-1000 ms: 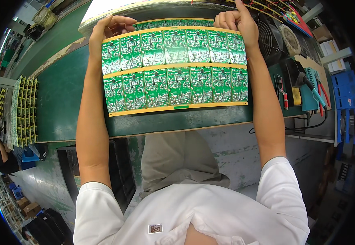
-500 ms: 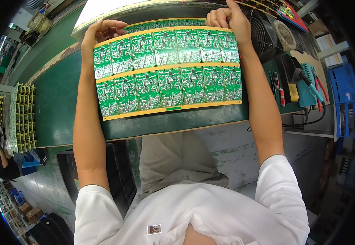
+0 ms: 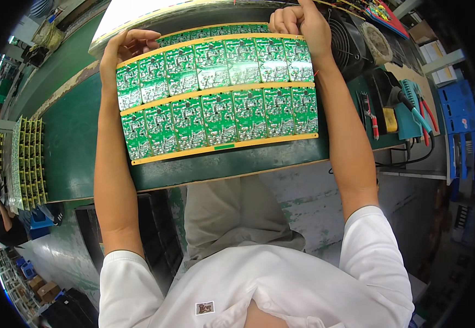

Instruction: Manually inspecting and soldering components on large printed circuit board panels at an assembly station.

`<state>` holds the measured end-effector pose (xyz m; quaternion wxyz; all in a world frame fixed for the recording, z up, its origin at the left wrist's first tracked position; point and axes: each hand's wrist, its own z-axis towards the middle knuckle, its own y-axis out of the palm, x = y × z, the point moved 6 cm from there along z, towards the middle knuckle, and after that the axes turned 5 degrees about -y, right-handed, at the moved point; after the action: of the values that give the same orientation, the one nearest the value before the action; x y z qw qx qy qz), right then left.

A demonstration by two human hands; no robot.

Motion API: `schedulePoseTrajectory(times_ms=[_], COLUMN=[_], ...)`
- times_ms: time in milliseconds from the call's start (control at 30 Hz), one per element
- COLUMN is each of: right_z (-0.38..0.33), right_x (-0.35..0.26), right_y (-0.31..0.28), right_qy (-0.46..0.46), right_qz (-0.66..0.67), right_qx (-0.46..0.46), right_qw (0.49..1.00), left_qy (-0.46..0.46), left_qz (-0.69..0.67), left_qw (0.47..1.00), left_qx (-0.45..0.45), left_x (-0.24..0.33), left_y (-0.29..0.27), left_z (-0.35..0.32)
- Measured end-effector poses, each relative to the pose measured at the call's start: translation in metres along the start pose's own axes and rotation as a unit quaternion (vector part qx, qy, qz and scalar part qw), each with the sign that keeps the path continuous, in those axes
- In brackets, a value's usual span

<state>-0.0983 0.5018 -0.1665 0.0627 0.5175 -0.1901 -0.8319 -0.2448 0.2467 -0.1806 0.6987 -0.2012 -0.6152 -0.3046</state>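
A large panel of green printed circuit boards (image 3: 218, 115) with yellow-orange border strips is held up before me, tilted, its solder-dotted face toward me. My left hand (image 3: 125, 49) grips its upper left corner, with the fingers curled over behind the top edge. At the upper right corner my right hand (image 3: 306, 30) holds the panel, fingers bent in and partly hidden behind it. Beyond its top edge shows a strip of another green circuit board panel (image 3: 194, 34), mostly covered.
Under the panel lies a green workbench (image 3: 73, 158). At the left stands a stack of circuit board panels (image 3: 30, 158). On the right are a black fan (image 3: 344, 44), red-handled pliers (image 3: 427, 117), a yellow sponge (image 3: 389, 120) and a blue bin (image 3: 461, 117). Another person (image 3: 8, 221) sits far left.
Both hands and the panel have shifted slightly to the left in view, with the panel's tilt a little different. The grip looks the same.
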Motion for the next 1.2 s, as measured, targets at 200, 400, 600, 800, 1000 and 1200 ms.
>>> schedulePoseTrajectory(times_ms=[200,400,600,800,1000,1200], right_z=[0.0003,0.0011,-0.0005,-0.0017,0.0002,-0.0052], right_x=[-0.0006,-0.0011,-0.0043,-0.0013,-0.0017,-0.0003], right_y=[-0.0018,-0.0024,0.0022,0.0006,0.0013,0.0038], right_qy=[-0.001,-0.004,0.017,0.028,0.04,0.102], right_qz=[-0.01,0.006,-0.007,0.043,0.075,0.136], right_qx=[0.009,0.034,0.043,0.056,0.026,0.129], right_qw=[1.0,0.999,0.999,0.997,0.996,0.977], left_qy=[-0.003,-0.009,-0.024,-0.027,-0.025,-0.027], left_qz=[-0.006,-0.006,-0.012,-0.019,-0.008,-0.007], left_qw=[1.0,1.0,1.0,0.999,1.0,1.0], left_qx=[0.007,0.013,0.016,-0.003,0.005,0.008], left_x=[0.0021,0.0034,0.0047,0.0023,0.0048,0.0048], left_y=[0.0013,0.0033,0.0048,0.0004,0.0032,0.0023], left_z=[-0.0013,-0.0016,-0.0037,-0.0019,-0.0016,-0.0022])
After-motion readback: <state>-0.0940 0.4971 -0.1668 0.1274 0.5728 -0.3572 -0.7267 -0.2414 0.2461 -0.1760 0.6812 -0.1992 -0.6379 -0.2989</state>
